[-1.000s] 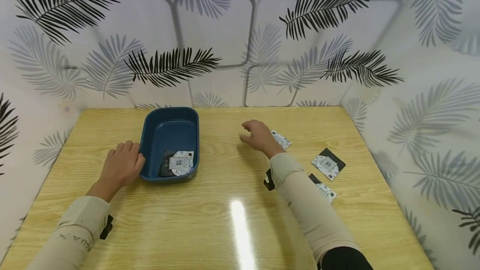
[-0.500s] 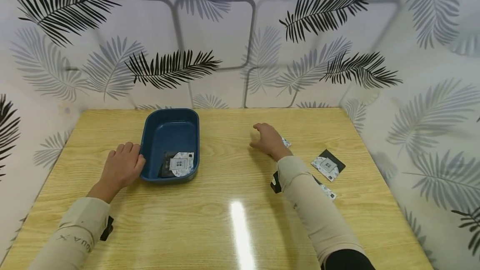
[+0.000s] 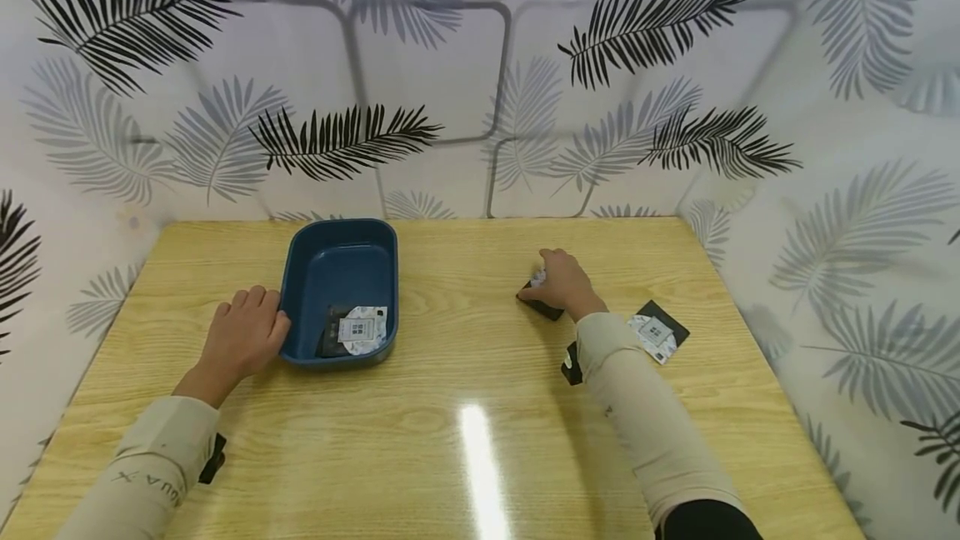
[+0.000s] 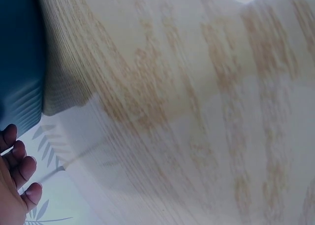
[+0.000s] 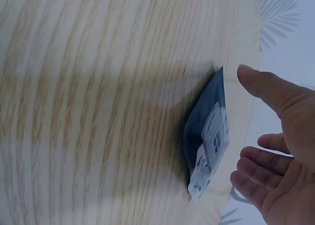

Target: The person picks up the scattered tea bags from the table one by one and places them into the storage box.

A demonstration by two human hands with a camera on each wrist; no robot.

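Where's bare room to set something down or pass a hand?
Tabletop is bare between the blue tray and the right grip, and nearer, between both sleeves. The tray's far end is bare too. Crowded: one packet by that grip, another packet right of its sleeve.

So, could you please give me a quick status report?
Left hand beside blue bin; right hand at nearest packet, not gripping yet; nothing visibly blocking.

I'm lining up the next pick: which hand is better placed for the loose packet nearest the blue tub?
Right, I'd say. The right hand is over that packet, its fingers open; the left hand is farther away, at the blue tub's outer side.
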